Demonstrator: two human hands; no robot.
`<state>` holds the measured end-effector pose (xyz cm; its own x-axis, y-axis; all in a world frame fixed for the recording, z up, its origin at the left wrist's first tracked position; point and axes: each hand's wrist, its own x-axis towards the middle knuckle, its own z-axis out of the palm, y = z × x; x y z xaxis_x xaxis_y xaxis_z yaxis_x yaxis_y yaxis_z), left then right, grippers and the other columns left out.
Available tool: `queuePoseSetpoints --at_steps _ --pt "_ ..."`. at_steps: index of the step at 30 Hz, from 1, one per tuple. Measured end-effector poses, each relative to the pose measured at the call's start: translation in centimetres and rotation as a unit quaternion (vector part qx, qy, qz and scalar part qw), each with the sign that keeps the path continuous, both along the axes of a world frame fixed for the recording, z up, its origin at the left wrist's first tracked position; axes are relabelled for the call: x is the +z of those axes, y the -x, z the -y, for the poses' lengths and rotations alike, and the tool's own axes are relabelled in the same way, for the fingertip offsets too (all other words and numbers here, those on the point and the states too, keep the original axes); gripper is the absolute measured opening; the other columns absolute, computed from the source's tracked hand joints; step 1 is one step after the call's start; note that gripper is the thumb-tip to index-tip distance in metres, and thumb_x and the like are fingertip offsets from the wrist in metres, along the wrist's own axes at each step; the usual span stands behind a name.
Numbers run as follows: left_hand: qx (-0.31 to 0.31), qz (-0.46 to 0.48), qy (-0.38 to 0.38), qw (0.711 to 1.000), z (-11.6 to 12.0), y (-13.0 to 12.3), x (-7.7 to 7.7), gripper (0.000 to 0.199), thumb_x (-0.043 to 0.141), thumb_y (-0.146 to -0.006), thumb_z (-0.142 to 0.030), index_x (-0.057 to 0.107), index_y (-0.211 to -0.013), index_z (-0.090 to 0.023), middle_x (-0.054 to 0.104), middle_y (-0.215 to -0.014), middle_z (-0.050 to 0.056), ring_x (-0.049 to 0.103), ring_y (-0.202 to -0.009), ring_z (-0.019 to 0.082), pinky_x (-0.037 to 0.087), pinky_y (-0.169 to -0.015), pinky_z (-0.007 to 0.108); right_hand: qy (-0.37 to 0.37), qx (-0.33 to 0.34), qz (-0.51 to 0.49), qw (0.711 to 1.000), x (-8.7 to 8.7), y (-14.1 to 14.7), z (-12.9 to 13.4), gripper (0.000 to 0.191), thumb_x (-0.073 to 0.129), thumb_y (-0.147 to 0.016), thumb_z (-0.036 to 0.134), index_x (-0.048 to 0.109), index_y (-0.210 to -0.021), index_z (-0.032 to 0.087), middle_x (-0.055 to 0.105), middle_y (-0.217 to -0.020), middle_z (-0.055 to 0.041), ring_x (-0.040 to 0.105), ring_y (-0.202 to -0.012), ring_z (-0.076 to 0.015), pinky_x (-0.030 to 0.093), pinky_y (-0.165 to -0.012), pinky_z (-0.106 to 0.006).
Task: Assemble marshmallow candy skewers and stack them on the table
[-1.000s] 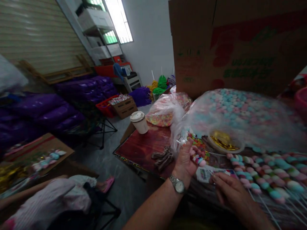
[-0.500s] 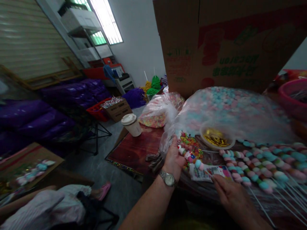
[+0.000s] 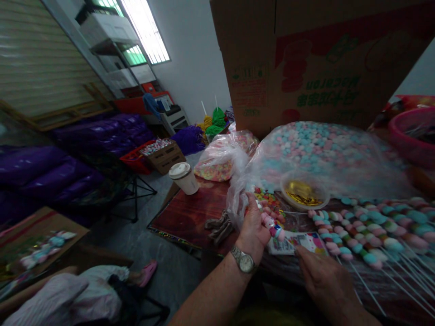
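My left hand (image 3: 254,228), with a watch (image 3: 243,260) on its wrist, is closed around a skewer of candies (image 3: 272,225); pink, white and blue pieces show beside its fingers. Pinched fingers of my right hand (image 3: 321,274) hold the lower end of that skewer's stick, which is hard to make out. Under the skewer lies a printed packet (image 3: 288,244). Loose ring-shaped candies (image 3: 267,199) in several colours are spread just beyond my left hand. Finished-looking marshmallow skewers (image 3: 367,231) lie in rows to the right of my right hand.
Behind sit a clear bowl of gold ties (image 3: 304,194), a big bag of marshmallows (image 3: 326,145) and a cardboard box (image 3: 322,68). A lidded cup (image 3: 184,179), a smaller candy bag (image 3: 220,158) and brown gloves (image 3: 219,226) lie leftward. A seated person's legs (image 3: 91,290) show lower left.
My left hand has slid slightly toward the right hand along the skewer, and the blue and pink end pieces now sit more bunched together. The view has shifted a little.
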<state>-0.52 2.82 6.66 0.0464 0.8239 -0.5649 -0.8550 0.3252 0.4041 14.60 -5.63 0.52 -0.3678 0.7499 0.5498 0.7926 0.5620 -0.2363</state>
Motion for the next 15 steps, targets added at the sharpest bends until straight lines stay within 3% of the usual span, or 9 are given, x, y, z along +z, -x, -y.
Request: queuePoseSetpoints --at_steps 3,6,10,13,15 --pt "-0.019 0.006 -0.014 1.000 0.6 -1.0 -0.7 0.053 0.050 -0.074 -0.067 0.049 -0.071 -0.014 0.044 -0.044 -0.004 0.045 -0.038 0.010 0.047 -0.048 0.025 0.151 0.029 -0.132 0.979 0.8 0.8 -0.4 0.031 0.033 -0.094 0.026 0.061 -0.083 0.017 0.064 -0.066 -0.0035 0.057 -0.053 -0.0152 0.042 -0.050 -0.023" --pt "-0.033 0.013 -0.023 0.999 1.0 -1.3 -1.0 0.050 0.050 -0.076 -0.065 0.051 -0.075 -0.014 0.048 -0.047 -0.002 0.049 -0.040 0.012 0.048 -0.049 0.026 0.230 0.047 -0.219 0.947 1.3 1.3 -0.7 0.033 0.035 -0.094 0.032 0.058 -0.073 0.019 0.060 -0.062 -0.0010 0.055 -0.054 -0.0144 0.041 -0.049 -0.021" --pt "-0.030 0.008 -0.022 0.999 0.6 -0.2 -0.9 0.039 0.056 -0.080 -0.052 0.050 -0.073 -0.015 0.053 -0.052 0.000 0.054 -0.045 0.015 0.048 -0.050 0.027 0.238 0.027 -0.205 0.949 0.7 0.2 -0.6 0.035 0.035 -0.094 0.034 0.058 -0.073 0.019 0.057 -0.058 -0.0003 0.053 -0.051 -0.0148 0.039 -0.047 -0.021" --pt "0.001 -0.006 -0.017 1.000 -0.1 0.9 -1.1 0.028 0.057 -0.085 -0.037 0.048 -0.070 -0.015 0.049 -0.049 -0.002 0.052 -0.045 0.012 0.048 -0.052 0.026 0.214 0.008 -0.145 0.966 -0.4 -1.3 -0.3 0.034 0.034 -0.093 0.033 0.062 -0.080 0.019 0.064 -0.070 -0.0045 0.059 -0.058 -0.0173 0.042 -0.051 -0.023" --pt "0.018 -0.007 -0.007 1.000 -0.4 1.1 -1.4 0.029 0.055 -0.086 -0.039 0.048 -0.070 -0.015 0.045 -0.047 -0.004 0.048 -0.041 0.010 0.048 -0.051 0.026 0.187 -0.004 -0.105 0.977 -0.9 -2.0 -0.1 0.034 0.033 -0.092 0.031 0.064 -0.087 0.018 0.066 -0.075 -0.0068 0.061 -0.063 -0.0193 0.044 -0.056 -0.025"
